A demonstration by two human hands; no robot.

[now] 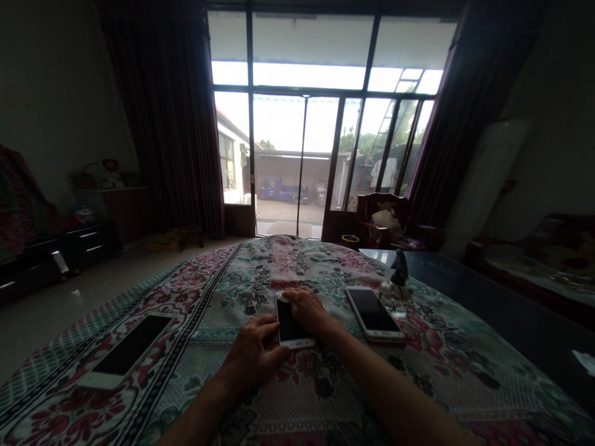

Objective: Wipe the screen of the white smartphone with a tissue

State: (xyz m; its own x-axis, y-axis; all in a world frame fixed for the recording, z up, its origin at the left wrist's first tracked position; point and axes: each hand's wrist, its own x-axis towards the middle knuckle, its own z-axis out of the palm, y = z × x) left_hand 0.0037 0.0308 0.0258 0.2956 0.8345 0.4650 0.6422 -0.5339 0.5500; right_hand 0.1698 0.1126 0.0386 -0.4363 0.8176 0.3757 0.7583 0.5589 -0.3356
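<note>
A white smartphone point(289, 323) lies screen up on a floral quilt point(199, 347), its dark screen facing me. My left hand point(253, 356) grips its lower left side with the fingers along the edge. My right hand point(307, 310) rests over its top end and hides that part. To the right lies a rose-gold smartphone point(374, 314), apart from my right hand. Farther left, a white smartphone point(125, 352) lies on the quilt, well away from both hands.
A small glass bottle with a dark cap point(396, 292) stands just beyond the rose-gold phone. A dark table top point(469, 297) runs along the right side. A wooden armchair point(383, 220) stands before glass doors point(288, 155). Low dark cabinets point(51, 260) line the left wall.
</note>
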